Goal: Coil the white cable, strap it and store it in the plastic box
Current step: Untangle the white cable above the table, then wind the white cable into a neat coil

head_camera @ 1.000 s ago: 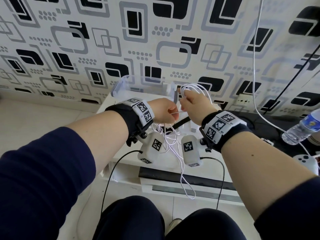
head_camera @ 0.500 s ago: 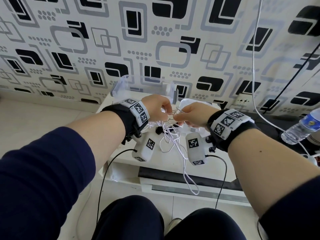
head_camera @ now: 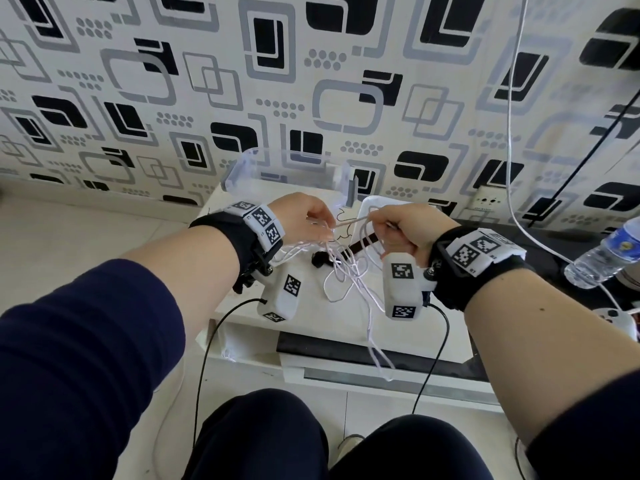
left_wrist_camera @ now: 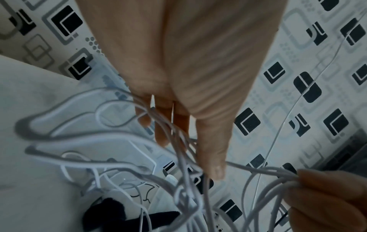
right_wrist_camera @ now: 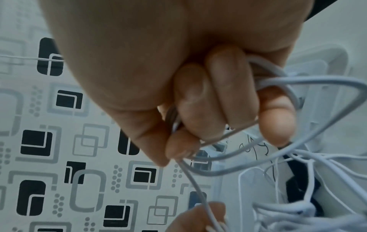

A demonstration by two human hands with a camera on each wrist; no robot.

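Note:
A thin white cable [head_camera: 349,282] hangs in a loose tangle between my two hands above a white table [head_camera: 311,322]. My left hand [head_camera: 327,233] pinches several strands between thumb and fingers [left_wrist_camera: 163,133]. A short way to its right, my right hand [head_camera: 375,220] has its fingers [right_wrist_camera: 198,100] curled round cable [right_wrist_camera: 317,81] loops. One strand runs taut from hand to hand. The tail drops over the table's front edge. A black strap [head_camera: 320,261] lies on the table under the tangle. The clear plastic box [head_camera: 242,168] stands open behind the hands, against the wall.
A white lid-like tray [head_camera: 367,206] lies beside the box, under my right hand. A second white cable [head_camera: 509,133] hangs down the patterned wall at the right. A water bottle [head_camera: 599,258] and a white controller [head_camera: 616,320] sit at the far right.
My right hand has come down from beside the box with its loops to the left hand's height. The hands met, then drew slightly apart with a strand stretched between them.

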